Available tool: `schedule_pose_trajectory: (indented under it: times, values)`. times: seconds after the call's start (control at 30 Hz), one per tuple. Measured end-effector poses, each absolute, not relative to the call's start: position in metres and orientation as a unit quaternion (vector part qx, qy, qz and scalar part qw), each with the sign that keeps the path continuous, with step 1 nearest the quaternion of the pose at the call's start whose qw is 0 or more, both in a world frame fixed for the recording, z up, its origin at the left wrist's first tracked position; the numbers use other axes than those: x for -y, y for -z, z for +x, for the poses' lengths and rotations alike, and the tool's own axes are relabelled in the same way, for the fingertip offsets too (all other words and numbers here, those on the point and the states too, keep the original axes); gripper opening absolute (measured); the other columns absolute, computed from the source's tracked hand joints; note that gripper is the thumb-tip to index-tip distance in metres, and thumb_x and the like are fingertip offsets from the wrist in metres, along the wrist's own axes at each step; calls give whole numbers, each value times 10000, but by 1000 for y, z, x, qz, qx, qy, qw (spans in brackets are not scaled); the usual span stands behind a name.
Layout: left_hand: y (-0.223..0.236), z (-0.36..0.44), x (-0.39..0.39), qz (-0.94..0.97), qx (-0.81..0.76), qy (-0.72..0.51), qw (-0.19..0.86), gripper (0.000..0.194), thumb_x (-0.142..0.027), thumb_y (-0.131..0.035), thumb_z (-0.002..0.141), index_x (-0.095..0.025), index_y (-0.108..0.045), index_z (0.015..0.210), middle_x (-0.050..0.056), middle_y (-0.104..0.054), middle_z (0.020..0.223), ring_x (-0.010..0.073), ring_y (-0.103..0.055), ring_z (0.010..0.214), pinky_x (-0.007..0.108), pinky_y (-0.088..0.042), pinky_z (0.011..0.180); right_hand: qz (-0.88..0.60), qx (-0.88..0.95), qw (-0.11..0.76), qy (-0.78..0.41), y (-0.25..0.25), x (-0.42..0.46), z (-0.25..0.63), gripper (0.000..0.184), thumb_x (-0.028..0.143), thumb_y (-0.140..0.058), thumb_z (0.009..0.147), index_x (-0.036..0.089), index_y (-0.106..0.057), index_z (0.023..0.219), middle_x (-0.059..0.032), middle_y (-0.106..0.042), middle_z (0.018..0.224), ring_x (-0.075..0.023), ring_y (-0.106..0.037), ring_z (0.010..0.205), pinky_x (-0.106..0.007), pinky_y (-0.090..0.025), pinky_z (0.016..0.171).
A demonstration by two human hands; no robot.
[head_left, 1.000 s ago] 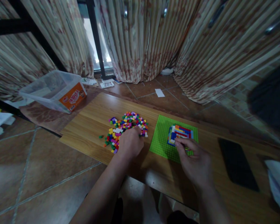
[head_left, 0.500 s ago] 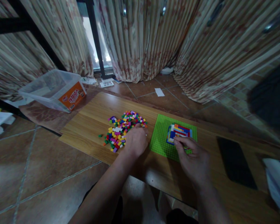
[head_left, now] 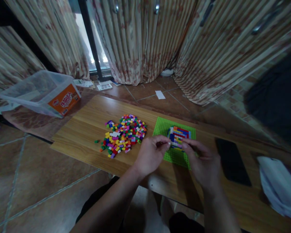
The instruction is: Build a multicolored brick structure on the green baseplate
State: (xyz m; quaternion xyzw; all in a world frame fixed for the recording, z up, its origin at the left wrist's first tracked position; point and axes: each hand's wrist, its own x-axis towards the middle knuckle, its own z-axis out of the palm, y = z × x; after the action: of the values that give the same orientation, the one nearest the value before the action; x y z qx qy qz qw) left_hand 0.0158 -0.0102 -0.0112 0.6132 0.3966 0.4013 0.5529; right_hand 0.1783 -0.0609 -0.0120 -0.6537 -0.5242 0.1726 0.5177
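My left hand (head_left: 152,154) is at the near left edge of the brick structure (head_left: 178,132), thumb and forefinger pinched on what looks like a small pale toy brick (head_left: 169,143). Opposite it, my right hand (head_left: 202,163) has its thumb and forefinger closed at the structure's near right side; whatever they hold is too small to make out. Low and rectangular, the structure has blue, red, white, yellow and orange rows. It sits on a green studded baseplate (head_left: 161,124), partly hidden by both hands. A pile of loose multicoloured bricks (head_left: 123,134) lies to the left.
All this rests on a long wooden board (head_left: 83,124). A black flat object (head_left: 232,161) and a white bag-like item (head_left: 277,184) lie on the right. Beyond the left end stands a clear plastic bin (head_left: 42,94); paper (head_left: 160,94) lies on the tiled floor.
My left hand has moved right, from the loose brick pile to the structure, with a small pale brick in its fingertips. My right hand stays beside the structure. The camera view has shifted slightly right.
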Motion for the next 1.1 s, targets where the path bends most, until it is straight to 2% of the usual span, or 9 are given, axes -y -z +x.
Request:
schedule_pose_trajectory:
  times: [0.13,0.27,0.5,0.73,0.9,1.1]
  values:
    - [11,27,18,549,-364,-429,618,91,-134,-628,802,-149,-683,873,26,-677,805,128,-611,751,249,-497,719,-617,578,480,-233,8,63,174,155,344,-664,849,265,-742,958,-29,-732,1021,-207,-673,974,-389,-522,886]
    - [12,31,20,530,-363,-436,630,66,-141,-645,795,-153,-662,858,23,-670,813,126,-617,763,258,-505,749,-605,585,486,-235,6,63,173,109,332,-668,849,265,-745,888,-27,-729,969,-198,-673,927,-381,-534,858]
    - [12,36,23,515,-347,-452,640,107,-114,-638,801,-154,-651,900,26,-683,854,124,-639,808,264,-512,792,-598,580,497,-244,4,64,174,88,318,-679,844,263,-737,879,-14,-722,935,-188,-666,905,-361,-525,843]
    - [12,31,20,544,-402,-441,590,114,-163,-617,828,-157,-672,928,50,-711,937,134,-640,802,258,-499,732,-660,528,515,-143,3,66,200,111,344,-703,813,239,-735,829,-19,-695,910,-193,-655,872,-365,-509,821]
    - [13,25,14,545,-427,-435,576,129,-238,-603,848,-164,-683,916,35,-705,851,123,-609,707,242,-477,646,-691,546,457,-126,12,66,217,178,401,-685,814,235,-749,814,-39,-679,977,-214,-654,935,-398,-502,873]
    - [12,25,14,537,-429,-428,587,127,-243,-611,833,-162,-683,899,31,-690,813,123,-603,690,239,-475,627,-699,587,389,-121,21,62,214,225,431,-644,827,238,-757,806,-59,-664,1048,-227,-644,974,-415,-504,888]
